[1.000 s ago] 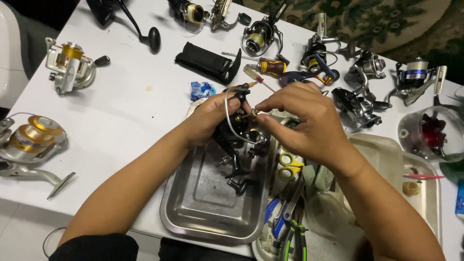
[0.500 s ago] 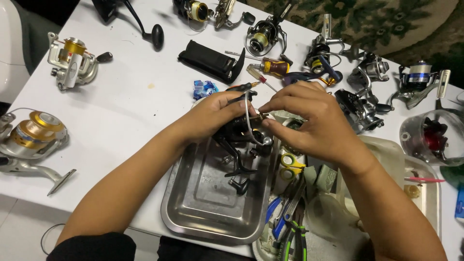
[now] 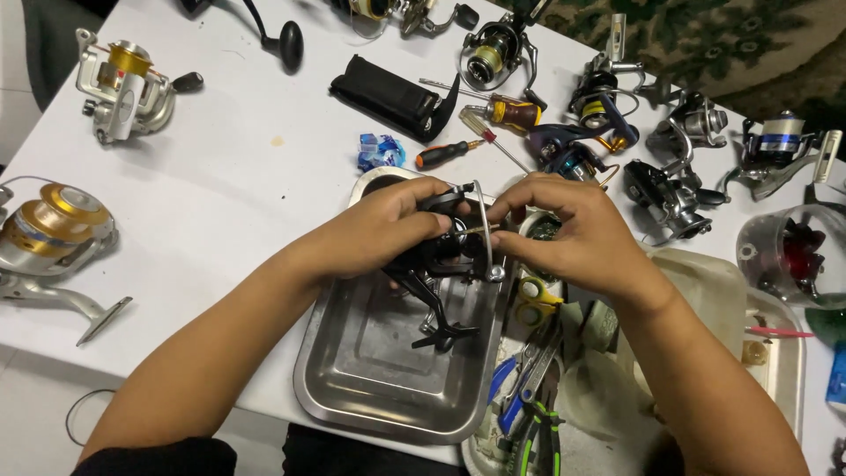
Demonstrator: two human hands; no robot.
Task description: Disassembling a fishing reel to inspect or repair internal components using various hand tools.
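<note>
1. White, smooth-topped table (image 3: 247, 203), matte, strewn with reels and tools from its far edge to its near edge.
2. Shallow rectangular stainless-steel tray (image 3: 370, 370) with rounded corners, dull and scuffed, at the table's near edge.
3. Left hand (image 3: 383, 231), fingers curled and clamped round the body of a black spinning fishing reel (image 3: 441, 264) held above the tray's far end; thin wire bail arching over it, black handle hanging down toward the tray floor.
4. Right hand (image 3: 577, 238), fingertips pinched together on a small part at the reel's right side; too small to tell what.
5. Large silver reel with gold spool (image 3: 53, 234) at the table's left edge; smaller silver-and-gold reel (image 3: 123, 84) near the far left corner.
6. Black oblong soft pouch (image 3: 388, 97) toward the far edge.
7. Orange-handled screwdriver (image 3: 449, 154) just beyond the tray, beside a crumpled blue wrapper (image 3: 379, 152).
8. Green-and-blue-handled pliers (image 3: 529, 414) at the near edge, right of the tray.
</note>
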